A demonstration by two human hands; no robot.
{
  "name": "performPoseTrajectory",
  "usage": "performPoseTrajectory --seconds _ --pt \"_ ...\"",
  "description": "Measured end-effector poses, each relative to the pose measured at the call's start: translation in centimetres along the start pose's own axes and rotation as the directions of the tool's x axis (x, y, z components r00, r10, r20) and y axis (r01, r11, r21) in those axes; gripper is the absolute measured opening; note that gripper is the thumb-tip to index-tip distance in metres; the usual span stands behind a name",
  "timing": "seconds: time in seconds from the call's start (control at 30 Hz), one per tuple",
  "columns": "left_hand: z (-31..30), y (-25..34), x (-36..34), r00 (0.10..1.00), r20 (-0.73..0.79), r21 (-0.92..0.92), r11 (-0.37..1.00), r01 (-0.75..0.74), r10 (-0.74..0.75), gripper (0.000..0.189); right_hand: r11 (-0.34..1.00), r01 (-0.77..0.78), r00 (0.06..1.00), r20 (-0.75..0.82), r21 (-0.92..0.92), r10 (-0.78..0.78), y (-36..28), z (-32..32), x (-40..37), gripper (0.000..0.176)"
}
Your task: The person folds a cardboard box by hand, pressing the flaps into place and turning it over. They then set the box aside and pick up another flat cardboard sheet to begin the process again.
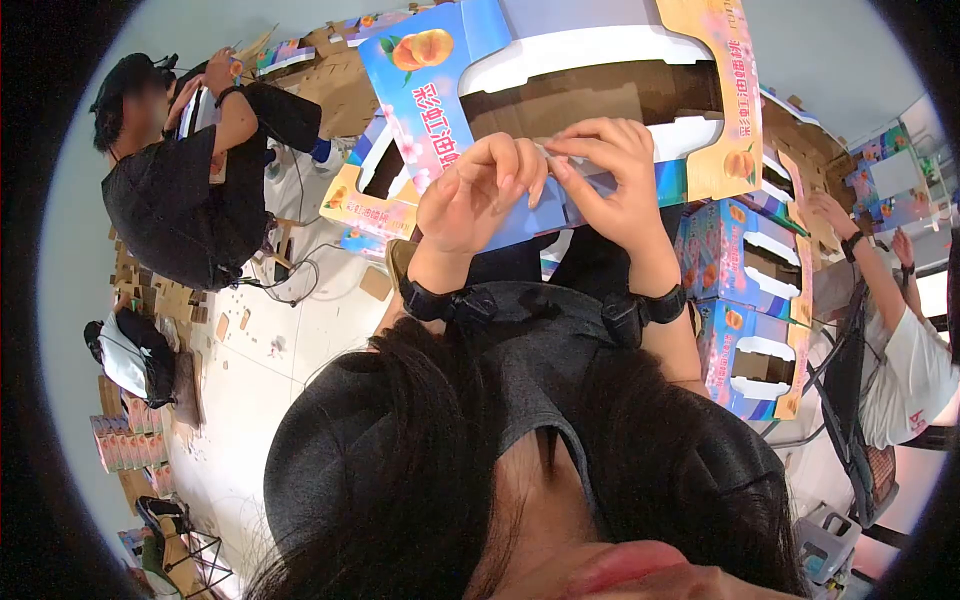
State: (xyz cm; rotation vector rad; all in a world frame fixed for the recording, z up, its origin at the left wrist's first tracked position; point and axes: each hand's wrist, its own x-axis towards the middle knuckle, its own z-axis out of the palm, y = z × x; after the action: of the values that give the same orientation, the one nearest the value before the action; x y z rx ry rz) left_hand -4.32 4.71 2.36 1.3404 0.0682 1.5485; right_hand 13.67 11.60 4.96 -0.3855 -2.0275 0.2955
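Observation:
A printed cardboard fruit box (490, 30) with peach pictures and a large cut-out window stands in front of me. Over its near edge, my left hand (478, 190) is closed, fingers curled toward the thumb. My right hand (612, 180) meets it, thumb and index finger pinched close together at the left fingertips. Anything between the fingertips is too small to make out. Both hands wear black wrist straps.
Stacked printed boxes (725, 260) stand to my right, and another box (375, 190) is at the left. A person in black (170, 200) sits at the left; a person in a white shirt (905, 370) is at the right. Cardboard scraps (224, 326) lie on the floor.

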Motion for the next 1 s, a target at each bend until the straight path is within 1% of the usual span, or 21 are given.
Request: performPoseTrajectory --seconds 0.23,0.33,0.43,0.53,0.57,0.67,0.77,0.83,0.93,1.0 --pt "0.1 0.0 0.0 1.0 0.017 0.005 1.0 0.003 -0.003 0.051 1.0 0.017 0.999 -0.034 -0.012 -0.017 0.2 0.4 -0.1 0.008" --pt "0.0 -0.1 -0.1 1.0 -0.006 -0.018 1.0 0.004 -0.004 0.052 0.999 0.014 0.999 -0.047 -0.03 -0.015 0.4 0.7 -0.3 0.008" --pt "0.0 -0.1 -0.2 0.999 0.011 -0.03 0.999 0.042 -0.042 0.053 0.999 -0.003 0.998 -0.059 -0.044 0.001 0.4 1.0 -0.3 0.009" --pt "0.4 -0.3 -0.3 1.0 0.006 0.053 0.999 -0.002 0.001 0.054 0.999 -0.003 0.998 -0.067 -0.044 0.0 0.4 1.1 -0.3 0.01" --pt "0.5 -0.3 -0.4 1.0 0.002 0.037 0.999 0.002 -0.002 0.054 0.999 0.001 0.998 -0.069 -0.044 -0.004 0.3 1.1 -0.3 0.01" --pt "0.5 -0.1 -0.3 1.0 -0.002 -0.001 1.0 0.016 -0.016 0.054 0.998 -0.028 0.995 -0.093 -0.062 0.022 0.2 1.5 -0.3 0.014" --pt "0.2 -0.2 -0.5 1.0 0.021 -0.023 1.0 0.019 -0.019 0.054 0.989 -0.141 0.98 -0.147 -0.054 0.131 0.3 1.9 -0.4 0.016" --pt "0.2 -0.3 -0.5 0.999 0.043 -0.047 0.999 0.009 -0.006 0.055 0.987 -0.14 0.98 -0.155 -0.073 0.127 0.3 1.9 -0.5 0.014" --pt "0.5 -0.2 -0.6 0.999 0.02 0.017 0.999 0.044 -0.045 0.061 0.992 -0.11 0.977 -0.188 -0.064 0.097 0.3 2.0 -0.6 0.01" --pt "0.7 0.4 -0.4 0.989 0.096 0.009 0.994 0.108 -0.109 0.062 0.994 -0.082 0.971 -0.23 -0.077 0.062 0.5 2.1 -0.3 0.007"
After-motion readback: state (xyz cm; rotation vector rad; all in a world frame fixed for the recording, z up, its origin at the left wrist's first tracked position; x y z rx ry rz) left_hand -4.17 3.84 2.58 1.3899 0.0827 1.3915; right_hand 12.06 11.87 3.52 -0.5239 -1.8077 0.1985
